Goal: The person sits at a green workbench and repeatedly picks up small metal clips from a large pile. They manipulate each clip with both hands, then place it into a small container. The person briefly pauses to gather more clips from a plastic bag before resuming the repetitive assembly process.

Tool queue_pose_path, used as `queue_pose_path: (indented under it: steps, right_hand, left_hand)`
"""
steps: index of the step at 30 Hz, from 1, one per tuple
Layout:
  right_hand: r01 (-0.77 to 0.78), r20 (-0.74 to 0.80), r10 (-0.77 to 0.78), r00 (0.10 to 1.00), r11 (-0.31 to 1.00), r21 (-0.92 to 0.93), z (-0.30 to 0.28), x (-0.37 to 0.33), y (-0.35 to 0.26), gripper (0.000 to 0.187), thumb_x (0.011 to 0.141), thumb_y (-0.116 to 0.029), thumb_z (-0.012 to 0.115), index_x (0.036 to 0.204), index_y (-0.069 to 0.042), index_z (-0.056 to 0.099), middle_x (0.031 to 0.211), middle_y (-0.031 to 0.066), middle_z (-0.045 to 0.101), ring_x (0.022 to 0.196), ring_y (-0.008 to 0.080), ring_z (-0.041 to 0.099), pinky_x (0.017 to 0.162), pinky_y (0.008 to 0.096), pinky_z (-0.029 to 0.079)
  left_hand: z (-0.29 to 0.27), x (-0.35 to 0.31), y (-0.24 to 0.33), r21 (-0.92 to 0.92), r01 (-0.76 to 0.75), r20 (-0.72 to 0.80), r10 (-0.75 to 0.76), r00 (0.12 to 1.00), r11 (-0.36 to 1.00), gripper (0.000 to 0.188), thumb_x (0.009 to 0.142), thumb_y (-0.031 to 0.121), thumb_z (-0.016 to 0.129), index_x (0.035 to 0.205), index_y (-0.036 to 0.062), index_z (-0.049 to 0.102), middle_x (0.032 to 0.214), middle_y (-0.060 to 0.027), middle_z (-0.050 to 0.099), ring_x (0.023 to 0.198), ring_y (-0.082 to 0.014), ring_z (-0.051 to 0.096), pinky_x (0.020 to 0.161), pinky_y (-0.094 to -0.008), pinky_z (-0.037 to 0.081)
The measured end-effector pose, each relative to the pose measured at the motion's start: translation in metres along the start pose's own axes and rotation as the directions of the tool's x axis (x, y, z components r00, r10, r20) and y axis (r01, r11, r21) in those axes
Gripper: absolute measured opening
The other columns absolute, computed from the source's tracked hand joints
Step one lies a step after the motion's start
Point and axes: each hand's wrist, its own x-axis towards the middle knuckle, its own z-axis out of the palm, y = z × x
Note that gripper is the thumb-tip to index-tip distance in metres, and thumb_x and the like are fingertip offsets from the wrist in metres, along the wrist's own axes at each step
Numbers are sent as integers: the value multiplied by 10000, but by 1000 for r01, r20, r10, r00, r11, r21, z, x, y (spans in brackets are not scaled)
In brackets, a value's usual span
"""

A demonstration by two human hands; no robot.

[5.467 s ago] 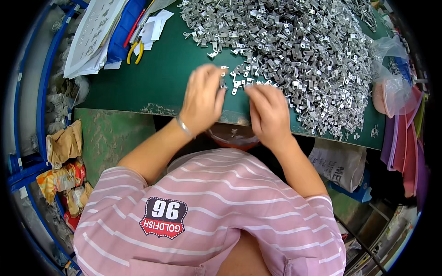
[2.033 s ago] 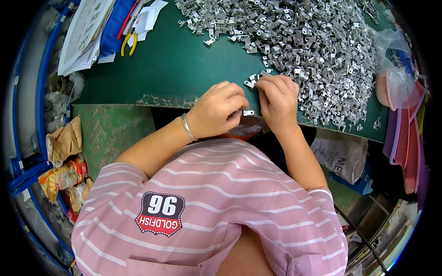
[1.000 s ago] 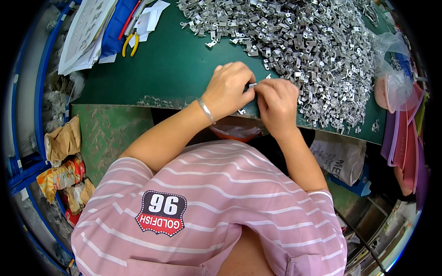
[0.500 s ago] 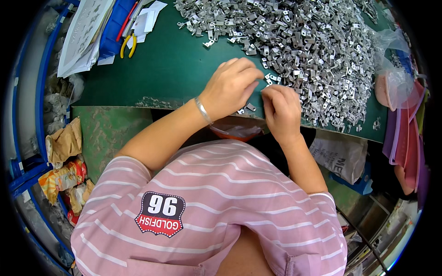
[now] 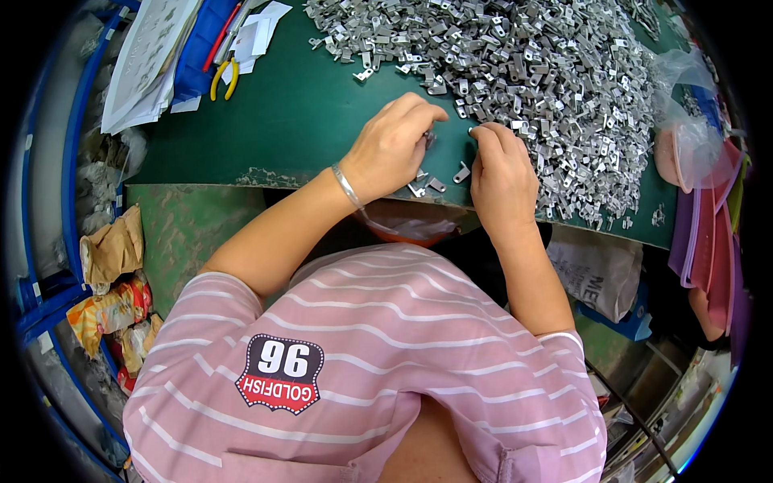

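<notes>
A big heap of small bent metal brackets (image 5: 555, 105) covers the right part of the green table (image 5: 266, 121). My left hand (image 5: 392, 145), with a silver bangle at the wrist, is curled left of the heap; a dark bit of bracket (image 5: 429, 139) shows between thumb and fingers. My right hand (image 5: 504, 173) rests at the heap's near left edge, fingers bent together. A tiny bright speck shows at its fingertips, too small to name. Between the hands lies a single bracket (image 5: 461, 172), and a few more brackets (image 5: 435, 185) sit by the table's front edge.
Yellow-handled pliers (image 5: 225, 78), a blue bin (image 5: 201, 56) and papers (image 5: 145, 64) lie at the far left. A clear plastic bag (image 5: 688, 76) and a pink container (image 5: 676, 153) stand right of the heap. Blue shelving (image 5: 72, 153) runs along the left side.
My hands have drawn apart, the left slightly leftward, the right a little rightward and farther from me. A single bracket now shows on the table between them.
</notes>
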Motion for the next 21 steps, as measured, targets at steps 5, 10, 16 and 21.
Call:
queue_pose_path:
  steps: [5, 10, 16, 21]
  right_hand:
    - [-24, 77, 25, 997, 1000, -6, -4, 1, 0, 285, 793, 43, 617, 1059, -59, 633, 1006, 135, 636, 916, 345, 636, 722, 430, 548]
    - [-202, 251, 103, 962, 890, 409, -11, -6, -2, 245, 838, 70, 614, 1060, -22, 664, 1075, 156, 654, 948, 371, 632, 774, 422, 533]
    - [-38, 138, -14, 990, 932, 360, -8, -17, -7, 282, 865, 11, 668, 1147, 20, 669, 1169, 193, 645, 1049, 396, 600, 930, 448, 488]
    - [82, 107, -154, 982, 864, 496, -3, -36, -24, 336, 793, 19, 733, 1123, 23, 670, 1167, 166, 661, 1053, 376, 621, 918, 444, 514]
  left_hand:
    - [-23, -15, -12, 49, -92, 176, 82, 981, 995, 280, 772, -130, 618, 991, 30, 685, 998, -123, 603, 929, -314, 624, 797, -390, 522]
    - [-22, -14, -6, 19, 7, 130, -9, 992, 1000, 236, 818, -33, 683, 1045, 28, 687, 1047, -128, 604, 980, -332, 617, 843, -402, 516]
    - [-19, -13, -3, 101, -63, 310, 29, 950, 993, 464, 773, 208, 832, 1171, 44, 658, 1094, -137, 595, 1000, -350, 618, 864, -417, 519]
    - [-30, -39, 15, 119, -40, 373, -8, 928, 992, 505, 696, 119, 849, 1148, 68, 631, 1082, -111, 588, 907, -326, 641, 767, -399, 542]
